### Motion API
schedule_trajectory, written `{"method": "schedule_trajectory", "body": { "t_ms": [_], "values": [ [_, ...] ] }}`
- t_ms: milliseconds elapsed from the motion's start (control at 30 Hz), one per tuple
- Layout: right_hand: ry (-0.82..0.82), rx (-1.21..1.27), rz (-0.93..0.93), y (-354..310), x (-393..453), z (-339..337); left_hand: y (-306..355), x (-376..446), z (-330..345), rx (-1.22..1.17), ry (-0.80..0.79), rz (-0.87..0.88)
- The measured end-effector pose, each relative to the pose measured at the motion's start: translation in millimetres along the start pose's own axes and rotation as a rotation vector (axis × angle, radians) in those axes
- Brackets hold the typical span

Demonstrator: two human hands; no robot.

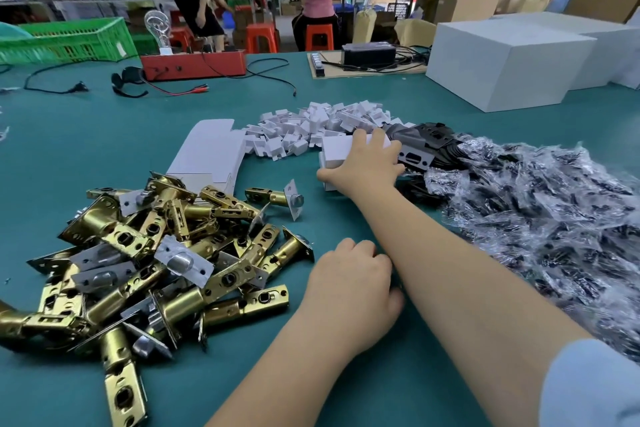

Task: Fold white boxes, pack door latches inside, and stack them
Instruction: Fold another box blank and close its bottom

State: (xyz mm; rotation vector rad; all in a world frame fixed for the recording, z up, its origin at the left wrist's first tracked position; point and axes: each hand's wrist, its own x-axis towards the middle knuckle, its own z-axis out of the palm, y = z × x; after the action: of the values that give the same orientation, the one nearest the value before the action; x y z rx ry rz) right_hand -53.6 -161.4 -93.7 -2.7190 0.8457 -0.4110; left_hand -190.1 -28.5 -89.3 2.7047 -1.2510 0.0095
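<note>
Right hand (369,163) grip curled over a folded white box (337,151), left hand (349,282) clenched, fingers hidden, on green table (104,135)

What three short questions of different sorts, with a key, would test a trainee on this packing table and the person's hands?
1. True or false: the right hand rests on a small white box.
2. Multiple choice: the pile of brass door latches lies on which side of the left hand? A) the person's left B) the person's right C) beyond it, against the big white cartons
3. Fill in: the clear-wrapped black parts lie on the ____ table.

Key: 1 true; 2 A; 3 green.
</note>
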Motion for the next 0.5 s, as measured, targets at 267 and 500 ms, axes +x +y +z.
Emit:
{"method": "schedule_trajectory", "body": {
  "t_ms": [267,500],
  "values": [
    [0.136,-0.018,-0.079,4.6,-4.3,9.0,-2.6,-1.2,-1.1,0.014,0.015,0.008],
    [0.088,-0.043,-0.115,4.8,-1.3,7.1,-1.7,-0.6,0.0,0.022,-0.008,0.012]
  ]
}}
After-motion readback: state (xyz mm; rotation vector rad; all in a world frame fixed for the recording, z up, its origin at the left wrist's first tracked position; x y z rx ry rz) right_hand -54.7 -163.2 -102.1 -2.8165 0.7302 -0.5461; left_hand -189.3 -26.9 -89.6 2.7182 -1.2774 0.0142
